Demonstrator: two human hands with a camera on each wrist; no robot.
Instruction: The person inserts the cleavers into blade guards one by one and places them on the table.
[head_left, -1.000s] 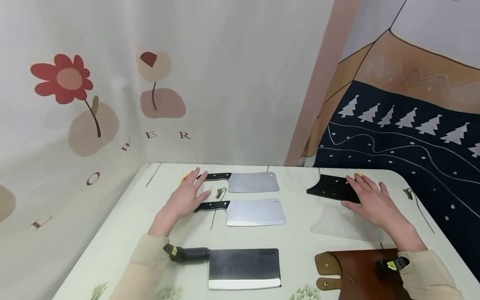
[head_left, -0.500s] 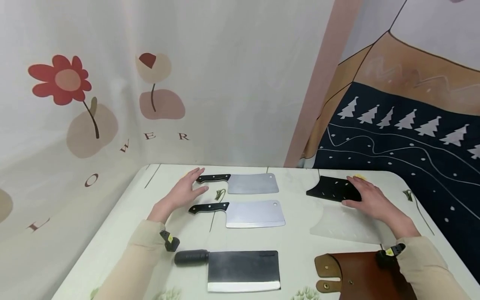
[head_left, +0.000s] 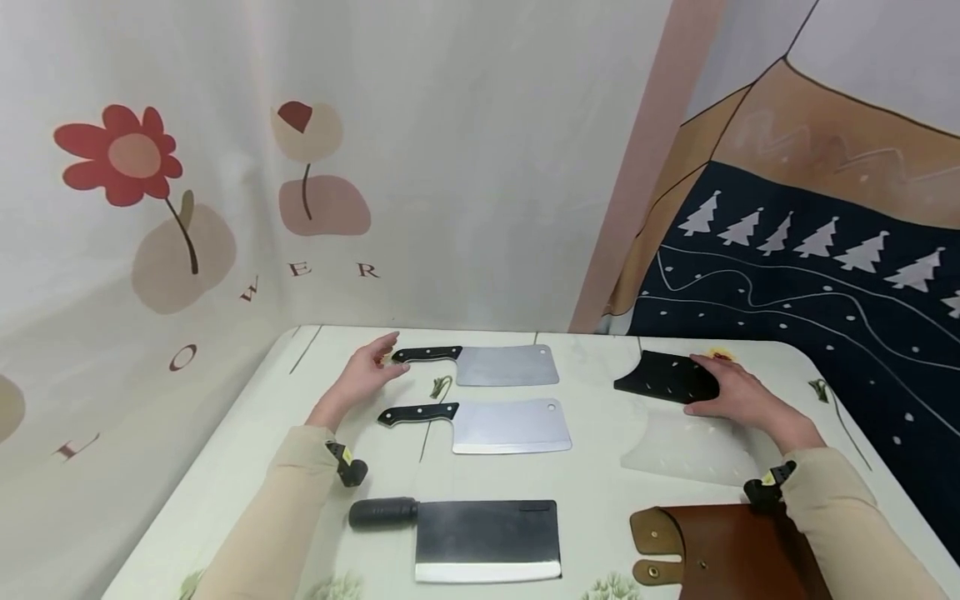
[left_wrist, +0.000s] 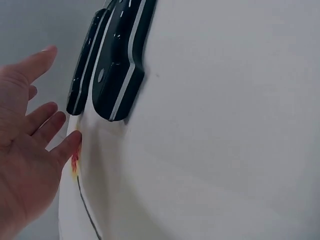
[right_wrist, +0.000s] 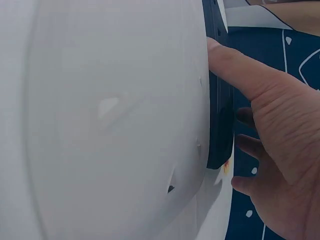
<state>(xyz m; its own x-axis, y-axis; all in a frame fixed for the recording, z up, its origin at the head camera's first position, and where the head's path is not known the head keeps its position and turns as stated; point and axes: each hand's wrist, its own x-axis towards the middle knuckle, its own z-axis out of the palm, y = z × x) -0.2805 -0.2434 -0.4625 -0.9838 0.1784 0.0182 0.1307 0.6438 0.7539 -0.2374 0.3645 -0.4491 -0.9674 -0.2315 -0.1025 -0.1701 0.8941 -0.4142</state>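
Observation:
My left hand [head_left: 363,372] is beside the black handle of the far cleaver [head_left: 507,365], thumb and fingers apart with nothing between them. In the left wrist view, a gap shows between the left hand [left_wrist: 35,145] and the far cleaver's handle [left_wrist: 86,67]. The right hand [head_left: 738,400] is at the right end of a black blade guard [head_left: 663,377] that lies on the table. Seen from the right wrist, the thumb [right_wrist: 235,62] is at the guard's near edge and the other fingers are loosely bent above it. Closer in lies a second cleaver [head_left: 512,427].
A translucent white blade guard [head_left: 686,450] lies nearer than the black one. In front are a dark broad-bladed cleaver [head_left: 487,537] and a brown leather sheath [head_left: 735,546], partly under the right forearm. Curtains hang behind the table [head_left: 600,492].
Both hands have drawn their spread fingers closer together. The left hand has shifted slightly off the near cleaver's handle; the right thumb stays near the black guard. Cleavers and guards have not moved.

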